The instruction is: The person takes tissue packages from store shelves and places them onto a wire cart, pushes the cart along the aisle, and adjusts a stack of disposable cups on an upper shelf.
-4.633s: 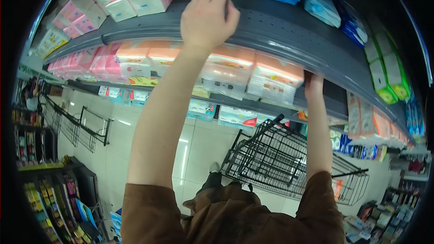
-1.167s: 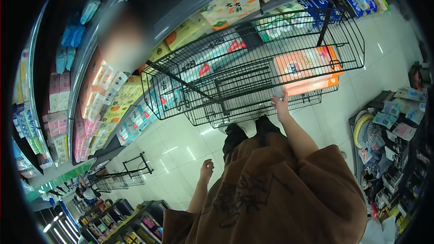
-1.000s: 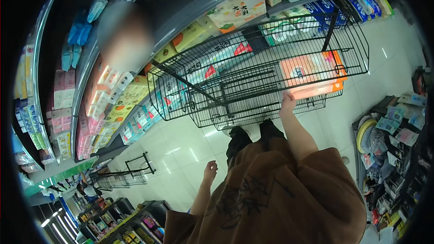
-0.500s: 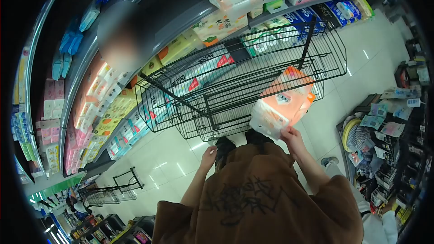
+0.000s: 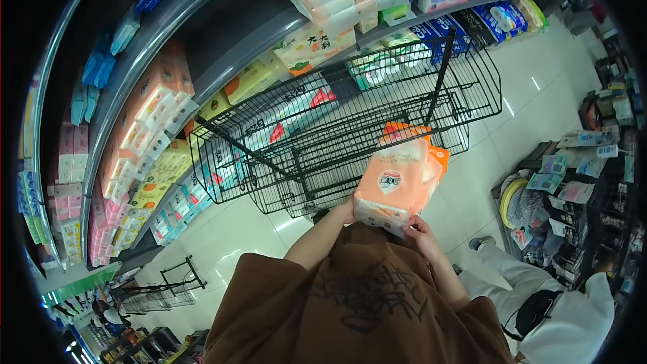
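An orange and white plastic-wrapped pack of tissues (image 5: 392, 178) is held in front of my body, near the close side of a black wire cart (image 5: 283, 182). My left hand (image 5: 348, 210) presses against the pack's left side, its fingers partly hidden behind it. At the lower right corner, my right hand (image 5: 416, 229) grips the pack with thumb and fingers. The pack overlaps part of the cart's wire frame from my view.
Shelves with stacked tissue packs (image 5: 158, 104) curve along the left and far side. Another wire cart (image 5: 158, 293) stands at lower left. A person in pale clothes (image 5: 512, 283) is close on my right, by a display of hats and packets (image 5: 522, 205).
My left hand has come up from beside me to the pack. The pack has moved left and closer to my body in my right hand. More of the person at right shows.
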The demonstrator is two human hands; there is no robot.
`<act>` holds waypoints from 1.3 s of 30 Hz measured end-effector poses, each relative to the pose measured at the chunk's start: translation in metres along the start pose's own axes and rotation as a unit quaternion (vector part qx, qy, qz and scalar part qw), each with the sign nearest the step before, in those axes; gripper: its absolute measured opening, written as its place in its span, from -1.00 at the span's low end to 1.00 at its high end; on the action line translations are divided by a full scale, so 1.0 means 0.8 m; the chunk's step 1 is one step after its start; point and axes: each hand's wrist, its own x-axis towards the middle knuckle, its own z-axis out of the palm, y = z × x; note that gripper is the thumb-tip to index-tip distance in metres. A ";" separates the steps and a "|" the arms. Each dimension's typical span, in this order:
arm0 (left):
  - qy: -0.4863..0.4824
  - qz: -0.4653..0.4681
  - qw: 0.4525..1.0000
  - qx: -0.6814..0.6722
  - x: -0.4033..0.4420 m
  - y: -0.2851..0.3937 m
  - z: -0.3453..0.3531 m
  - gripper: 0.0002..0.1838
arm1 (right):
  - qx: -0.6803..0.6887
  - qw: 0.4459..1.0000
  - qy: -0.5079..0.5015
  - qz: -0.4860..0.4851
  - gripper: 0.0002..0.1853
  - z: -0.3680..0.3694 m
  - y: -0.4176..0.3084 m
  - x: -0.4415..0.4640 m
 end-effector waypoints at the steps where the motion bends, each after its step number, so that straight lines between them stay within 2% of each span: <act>1: 0.007 0.000 1.000 0.000 0.000 0.001 0.000 -0.33 | 0.074 0.997 -0.007 0.026 -0.88 0.002 0.002 0.001; 3: 0.027 0.000 1.000 -0.002 0.005 -0.006 -0.004 -0.31 | 0.217 0.973 -0.019 0.075 -0.79 0.005 -0.008 0.000; 6: 0.072 0.009 0.996 -0.042 0.041 -0.027 -0.030 -0.39 | 0.212 0.964 0.109 0.118 -0.65 0.033 -0.052 -0.006; 9: 0.080 0.028 0.995 -0.052 0.054 -0.031 -0.025 -0.39 | 0.050 0.980 0.158 0.108 -0.54 0.028 -0.044 0.004; 12: 0.047 0.035 0.997 -0.041 0.061 -0.028 -0.025 -0.38 | 0.058 0.983 0.149 0.087 -0.55 0.013 -0.030 0.002; 15: 0.043 0.016 0.998 -0.051 0.049 -0.013 -0.001 -0.38 | 0.071 0.987 0.134 0.050 -0.65 0.004 -0.016 -0.003; 18: 0.025 -0.018 0.999 -0.036 0.031 0.001 0.025 -0.38 | 0.035 0.989 0.136 0.052 -0.73 0.008 -0.043 -0.034; 21: -0.018 0.023 0.998 -0.054 0.057 -0.021 -0.005 -0.39 | 0.046 0.983 0.178 0.021 -0.71 0.009 -0.061 -0.071; 24: 0.009 -0.039 0.999 0.023 0.052 -0.019 -0.006 -0.38 | 0.092 0.969 0.225 0.030 -0.64 -0.013 -0.063 -0.082; 25: 0.016 -0.058 0.997 0.050 0.048 -0.018 -0.004 -0.37 | 0.136 0.963 0.230 0.037 -0.54 -0.018 -0.069 -0.082; 28: 0.018 0.002 0.997 0.078 0.049 -0.027 0.007 -0.31 | 0.193 0.956 0.222 0.012 -0.50 -0.040 -0.036 -0.057; 29: 0.040 0.026 0.994 0.097 0.030 -0.019 0.026 -0.24 | 0.238 0.947 0.214 -0.036 -0.51 -0.039 -0.025 -0.052; 30: 0.065 0.065 0.984 0.154 0.022 -0.023 0.028 -0.17 | 0.218 0.946 0.233 -0.058 -0.52 -0.037 -0.019 -0.055; 32: 0.141 0.110 0.947 0.267 -0.002 -0.021 0.023 -0.19 | 0.175 0.946 0.250 -0.107 -0.52 -0.027 -0.010 -0.056; 34: 0.124 0.118 0.952 0.252 -0.036 -0.023 -0.010 -0.20 | 0.111 0.924 0.353 -0.093 -0.54 -0.018 -0.007 -0.063; 36: 0.072 0.165 0.947 0.267 -0.059 -0.037 -0.070 -0.26 | 0.019 0.910 0.397 -0.120 -0.57 -0.009 -0.023 -0.084; 38: 0.074 0.188 0.949 0.244 -0.124 -0.048 -0.100 -0.30 | -0.032 0.902 0.394 -0.174 -0.62 0.020 -0.069 -0.123; 39: 0.100 0.156 0.951 0.248 -0.165 -0.047 -0.113 -0.32 | -0.082 0.905 0.353 -0.224 -0.61 0.016 -0.080 -0.135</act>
